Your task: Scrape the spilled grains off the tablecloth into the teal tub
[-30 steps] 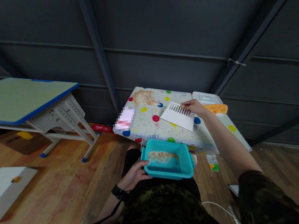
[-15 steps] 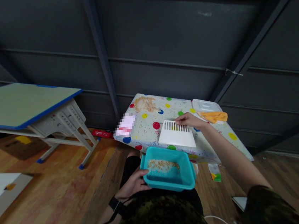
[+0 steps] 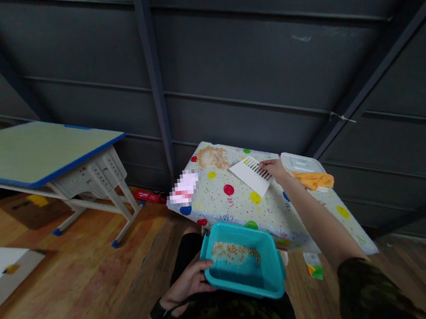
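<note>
A small table (image 3: 237,210) in a white cover printed with colourful balloons stands against a dark grey panelled wall (image 3: 232,51), over a wood-patterned floor (image 3: 78,290); to the left is a pale desk (image 3: 44,152) edged in blue. On the table's far left part lies a spread of pale grains (image 3: 213,158), with a pixelated item (image 3: 184,188) nearer the front, and on the right a white tray (image 3: 300,162) with an orange cloth (image 3: 314,181) over its near side. Between the grains and the tray is a white slotted scraper (image 3: 251,178); whether it touches the cover cannot be told. Its long axis slants from far left to near right, the solid wide edge facing the person's left front and the slots pointing toward the right hand (image 3: 274,168), whose bent fingers pinch that end. In front of the table's near edge, a teal tub (image 3: 245,289) holding more grains lies with its long axis roughly left to right, its right end slightly nearer the person; the left hand (image 3: 191,279) grips its left end, thumb at the rim
</note>
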The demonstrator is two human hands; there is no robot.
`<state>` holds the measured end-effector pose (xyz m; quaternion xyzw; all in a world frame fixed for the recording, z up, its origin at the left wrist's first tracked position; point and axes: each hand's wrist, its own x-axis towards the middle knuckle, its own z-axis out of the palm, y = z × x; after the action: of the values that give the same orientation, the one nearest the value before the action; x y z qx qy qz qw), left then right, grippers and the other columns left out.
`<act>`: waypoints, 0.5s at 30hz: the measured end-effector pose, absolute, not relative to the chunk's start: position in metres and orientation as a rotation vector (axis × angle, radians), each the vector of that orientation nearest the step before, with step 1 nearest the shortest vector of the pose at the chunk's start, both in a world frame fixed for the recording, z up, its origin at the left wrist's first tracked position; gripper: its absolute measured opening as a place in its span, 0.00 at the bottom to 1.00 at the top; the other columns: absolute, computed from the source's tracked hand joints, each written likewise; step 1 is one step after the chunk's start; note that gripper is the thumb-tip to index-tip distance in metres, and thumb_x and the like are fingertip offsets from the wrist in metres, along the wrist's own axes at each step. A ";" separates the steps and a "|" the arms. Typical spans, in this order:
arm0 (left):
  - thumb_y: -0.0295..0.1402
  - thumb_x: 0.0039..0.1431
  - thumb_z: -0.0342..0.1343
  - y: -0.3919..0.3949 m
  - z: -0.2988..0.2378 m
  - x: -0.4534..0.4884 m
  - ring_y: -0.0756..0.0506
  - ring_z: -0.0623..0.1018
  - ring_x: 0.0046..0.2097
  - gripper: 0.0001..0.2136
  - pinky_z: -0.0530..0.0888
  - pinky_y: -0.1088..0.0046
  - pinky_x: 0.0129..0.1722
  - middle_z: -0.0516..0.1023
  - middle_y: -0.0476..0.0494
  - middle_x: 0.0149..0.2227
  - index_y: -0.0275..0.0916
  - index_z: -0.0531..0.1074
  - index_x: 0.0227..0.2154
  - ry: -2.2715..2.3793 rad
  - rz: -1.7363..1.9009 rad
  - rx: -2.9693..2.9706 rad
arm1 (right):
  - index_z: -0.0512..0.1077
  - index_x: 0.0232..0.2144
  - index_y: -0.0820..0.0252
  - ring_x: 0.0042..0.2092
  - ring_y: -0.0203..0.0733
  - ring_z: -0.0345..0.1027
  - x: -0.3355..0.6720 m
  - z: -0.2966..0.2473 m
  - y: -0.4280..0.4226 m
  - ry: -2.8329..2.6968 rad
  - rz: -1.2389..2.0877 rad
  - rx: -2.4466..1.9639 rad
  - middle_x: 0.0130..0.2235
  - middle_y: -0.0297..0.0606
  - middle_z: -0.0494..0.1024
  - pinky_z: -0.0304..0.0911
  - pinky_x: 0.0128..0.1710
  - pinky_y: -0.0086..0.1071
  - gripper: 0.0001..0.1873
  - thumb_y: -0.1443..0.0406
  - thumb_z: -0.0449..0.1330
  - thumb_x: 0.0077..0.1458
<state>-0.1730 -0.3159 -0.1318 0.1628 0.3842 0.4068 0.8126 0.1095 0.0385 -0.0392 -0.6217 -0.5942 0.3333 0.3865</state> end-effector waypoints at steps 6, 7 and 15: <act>0.38 0.59 0.57 -0.318 -0.133 -0.184 0.40 0.82 0.43 0.23 0.76 0.65 0.45 0.84 0.37 0.42 0.33 0.68 0.55 0.847 0.881 0.366 | 0.81 0.36 0.67 0.27 0.36 0.69 0.085 -0.022 0.073 -1.694 0.879 -1.498 0.31 0.42 0.82 0.65 0.27 0.29 0.14 0.65 0.66 0.46; 0.38 0.58 0.58 -0.318 -0.133 -0.185 0.40 0.82 0.43 0.23 0.76 0.64 0.46 0.84 0.37 0.42 0.33 0.68 0.55 0.851 0.882 0.362 | 0.81 0.36 0.67 0.26 0.36 0.69 0.082 -0.019 0.079 -1.722 0.874 -1.489 0.31 0.41 0.82 0.64 0.28 0.29 0.14 0.65 0.66 0.46; 0.39 0.55 0.61 -0.313 -0.140 -0.190 0.39 0.82 0.44 0.24 0.76 0.62 0.47 0.83 0.39 0.44 0.36 0.70 0.54 0.862 0.890 0.364 | 0.82 0.35 0.65 0.27 0.36 0.68 0.065 -0.012 0.111 -2.006 0.793 -1.470 0.29 0.38 0.82 0.65 0.31 0.29 0.12 0.68 0.65 0.46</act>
<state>-0.1899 -0.3131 -0.1405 0.1696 0.4018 0.4146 0.7987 0.0655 0.1107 -0.0120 -0.5433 -0.7416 0.2931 0.2627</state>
